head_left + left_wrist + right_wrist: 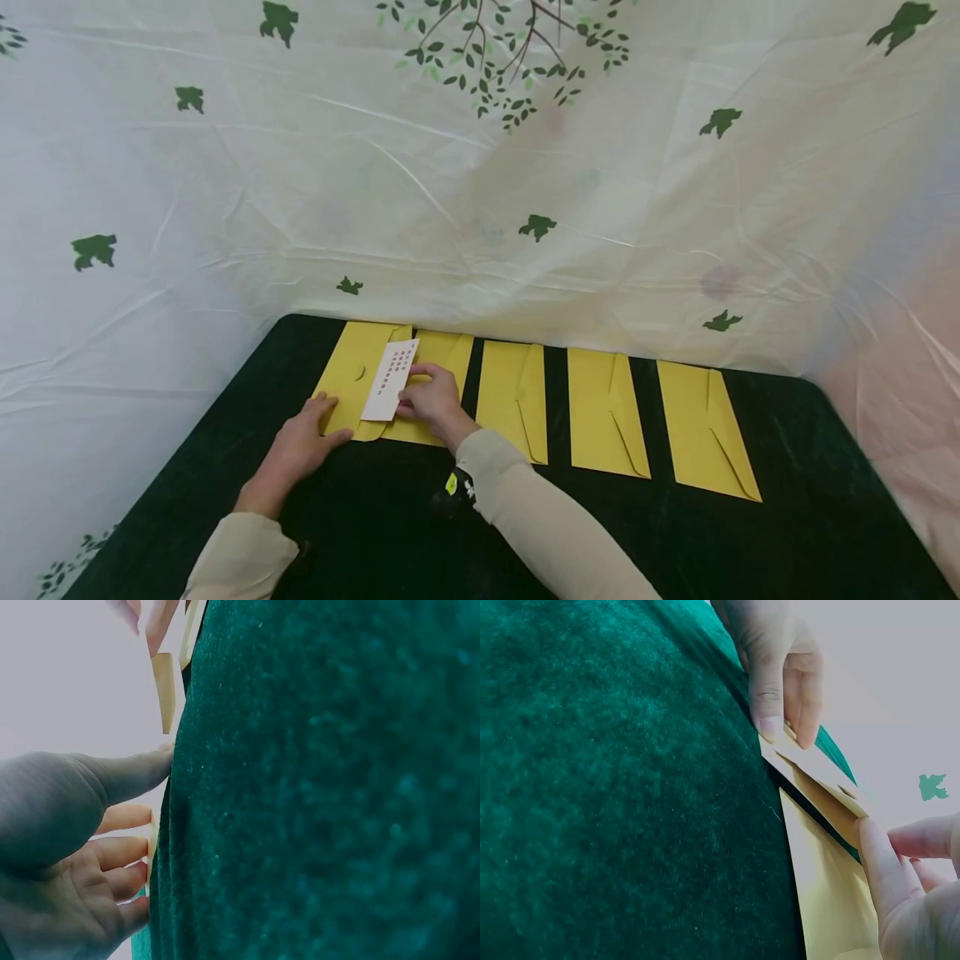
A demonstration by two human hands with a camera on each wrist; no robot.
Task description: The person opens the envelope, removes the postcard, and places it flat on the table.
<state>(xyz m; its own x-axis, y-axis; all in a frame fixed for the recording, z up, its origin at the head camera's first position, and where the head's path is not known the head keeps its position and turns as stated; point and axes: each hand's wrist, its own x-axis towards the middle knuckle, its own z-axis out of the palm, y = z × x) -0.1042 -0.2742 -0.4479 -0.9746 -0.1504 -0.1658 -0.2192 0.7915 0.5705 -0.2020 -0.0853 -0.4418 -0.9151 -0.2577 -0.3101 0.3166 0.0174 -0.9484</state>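
A white card with columns of red characters lies over the flap side of the leftmost yellow envelope. My right hand pinches the card by its right edge, thumb low and index finger higher. The left hand rests at the envelope's lower left corner, thumb extended along the near edge and fingers on the left side. In the right wrist view, the envelope's flap edge stands a little raised beside the right fingertips. Glare there hides the card's face.
The second envelope lies partly under the first. Further right, three more yellow envelopes lie in a spaced row on the dark green cloth-covered table. A white curtain with leaf and bird prints hangs behind the table.
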